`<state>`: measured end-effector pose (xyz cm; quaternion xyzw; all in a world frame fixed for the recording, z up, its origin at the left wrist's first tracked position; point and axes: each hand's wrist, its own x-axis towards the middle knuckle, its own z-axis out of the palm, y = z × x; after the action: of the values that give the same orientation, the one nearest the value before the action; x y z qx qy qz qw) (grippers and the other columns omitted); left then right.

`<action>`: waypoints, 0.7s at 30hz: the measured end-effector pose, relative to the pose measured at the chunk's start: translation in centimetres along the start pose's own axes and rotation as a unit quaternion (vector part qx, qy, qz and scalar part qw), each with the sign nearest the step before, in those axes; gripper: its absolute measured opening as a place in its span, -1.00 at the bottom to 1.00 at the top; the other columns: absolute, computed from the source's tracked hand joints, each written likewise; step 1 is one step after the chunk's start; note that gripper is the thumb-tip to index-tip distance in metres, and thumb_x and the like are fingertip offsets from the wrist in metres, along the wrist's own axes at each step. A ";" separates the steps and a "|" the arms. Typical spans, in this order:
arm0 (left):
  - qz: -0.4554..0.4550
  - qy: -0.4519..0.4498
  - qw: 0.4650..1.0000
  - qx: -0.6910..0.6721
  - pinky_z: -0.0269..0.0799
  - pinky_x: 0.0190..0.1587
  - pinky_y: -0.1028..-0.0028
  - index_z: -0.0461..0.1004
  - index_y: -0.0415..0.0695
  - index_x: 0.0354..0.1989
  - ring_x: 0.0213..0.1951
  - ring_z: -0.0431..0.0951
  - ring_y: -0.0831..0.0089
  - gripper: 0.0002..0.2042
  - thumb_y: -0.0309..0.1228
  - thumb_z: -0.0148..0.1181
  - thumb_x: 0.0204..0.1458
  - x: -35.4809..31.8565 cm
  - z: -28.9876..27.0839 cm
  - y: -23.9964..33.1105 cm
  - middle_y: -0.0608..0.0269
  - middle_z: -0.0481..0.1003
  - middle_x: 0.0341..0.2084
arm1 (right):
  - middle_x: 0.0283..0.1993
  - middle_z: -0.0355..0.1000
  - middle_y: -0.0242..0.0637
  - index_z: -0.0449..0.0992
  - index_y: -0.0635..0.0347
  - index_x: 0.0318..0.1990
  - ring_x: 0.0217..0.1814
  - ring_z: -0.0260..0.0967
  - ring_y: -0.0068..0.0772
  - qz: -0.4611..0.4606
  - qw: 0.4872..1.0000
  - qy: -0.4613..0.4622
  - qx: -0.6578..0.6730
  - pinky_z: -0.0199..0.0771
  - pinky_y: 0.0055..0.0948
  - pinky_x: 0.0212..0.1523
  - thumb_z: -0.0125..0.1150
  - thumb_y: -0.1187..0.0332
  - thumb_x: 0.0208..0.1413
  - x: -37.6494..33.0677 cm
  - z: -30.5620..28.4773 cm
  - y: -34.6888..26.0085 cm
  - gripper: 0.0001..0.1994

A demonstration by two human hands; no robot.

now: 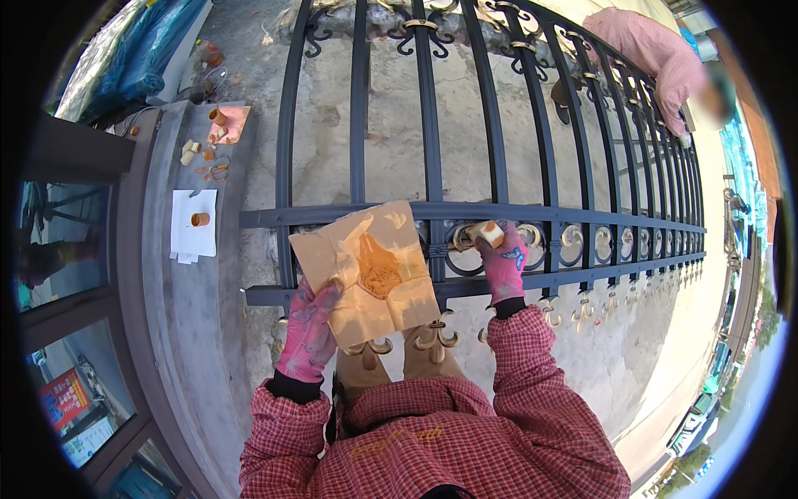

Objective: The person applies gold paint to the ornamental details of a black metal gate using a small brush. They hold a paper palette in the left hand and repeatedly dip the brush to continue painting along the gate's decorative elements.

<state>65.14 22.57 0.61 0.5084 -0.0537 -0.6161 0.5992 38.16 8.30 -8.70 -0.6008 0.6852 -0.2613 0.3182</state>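
Note:
My left hand, in a pink glove, grips the lower left edge of a piece of brown cardboard. A wet-looking orange-brown patch of paint is spread over the cardboard's middle. In my right hand, also gloved in pink, is a small white sponge with brown stains. The sponge is at a ring-shaped scroll ornament between the two lower rails of a dark metal fence. Gold colour shows on several scrolls and on the spear-like tips near me. The cardboard hides part of the rails.
A ledge at left holds white paper with a small brown cup, scissors, pale sponge pieces and another brown cup. At upper right a person in a checked top bends over the fence. Glass doors stand far left.

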 end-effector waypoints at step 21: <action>0.000 -0.044 0.999 -0.022 0.42 0.03 0.41 0.19 -0.13 0.16 -0.03 0.42 0.46 -0.58 -0.51 0.07 0.11 1.1 0.1 1.4 0.29 0.36 -0.07 | -0.37 0.50 -0.14 0.41 0.23 -0.20 -0.40 0.50 -0.26 0.028 0.999 -0.033 -0.016 0.48 -0.40 -0.39 0.35 0.49 -0.17 -0.2 0.2 -0.7 -0.68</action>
<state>66.25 21.28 0.97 0.4677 -0.0661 -0.6391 0.6070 38.76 8.42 -8.27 -0.5952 0.6946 -0.2211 0.3381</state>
